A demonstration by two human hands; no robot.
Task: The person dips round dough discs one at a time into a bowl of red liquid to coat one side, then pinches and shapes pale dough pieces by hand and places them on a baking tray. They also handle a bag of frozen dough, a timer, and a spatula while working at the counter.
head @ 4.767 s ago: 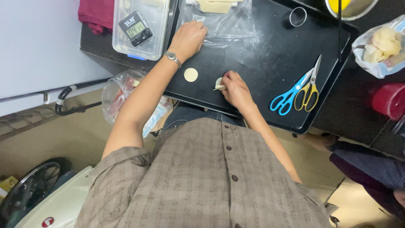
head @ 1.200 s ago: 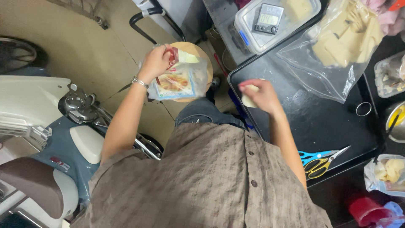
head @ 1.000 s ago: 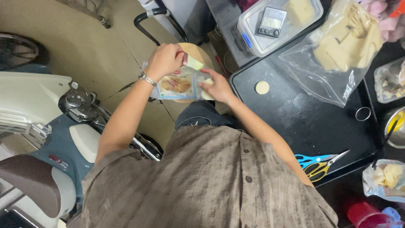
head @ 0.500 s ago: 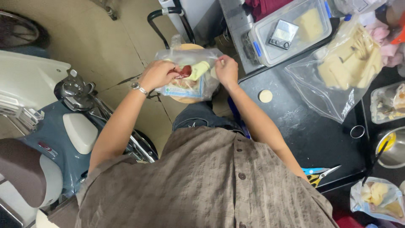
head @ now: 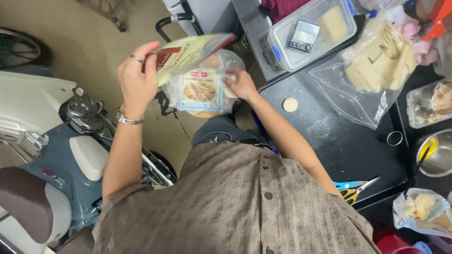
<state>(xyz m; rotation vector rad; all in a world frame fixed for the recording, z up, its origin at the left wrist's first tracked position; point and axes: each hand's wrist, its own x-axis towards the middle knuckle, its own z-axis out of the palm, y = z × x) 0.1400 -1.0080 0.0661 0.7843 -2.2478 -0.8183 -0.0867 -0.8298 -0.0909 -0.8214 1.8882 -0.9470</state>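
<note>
- Left of the black table [head: 339, 155], out over the floor, both hands work on a clear plastic bag of round wrappers [head: 200, 91] with a printed label on its front.
- Left hand [head: 137, 80]: raised, ring on one finger, bracelet at the wrist; fingers pinched on a printed card flap [head: 188, 52] at the bag's top, lifted and tilted up to the right.
- Right hand [head: 241, 83]: at the bag's right edge, fingers curled and closed on the plastic and the wrapper stack inside; fingertips partly hidden by the bag.
- Bag hangs between the two hands, just off the table's left edge, above the person's knee.
- Small round dough disc [head: 290, 104] lies flat on the table, near the right forearm, apart from both hands.
- Large clear zip bag of pale dough pieces [head: 376, 75] lies on the table, upper right.
- Clear lidded tub [head: 310, 33] holds a small digital scale [head: 301, 38] and a pale block; sits beyond the table's top edge.
- Metal ring cutter [head: 394, 138] on the table, right side.
- Scissors [head: 353, 188] with blue and yellow handles at the table's lower edge, partly hidden by the person's shoulder.
- Metal bowl [head: 435, 155] at far right; small bag of filling [head: 421, 211] below it.
- Blue-and-white scooter [head: 61, 155] stands at left, close to the left elbow.
</note>
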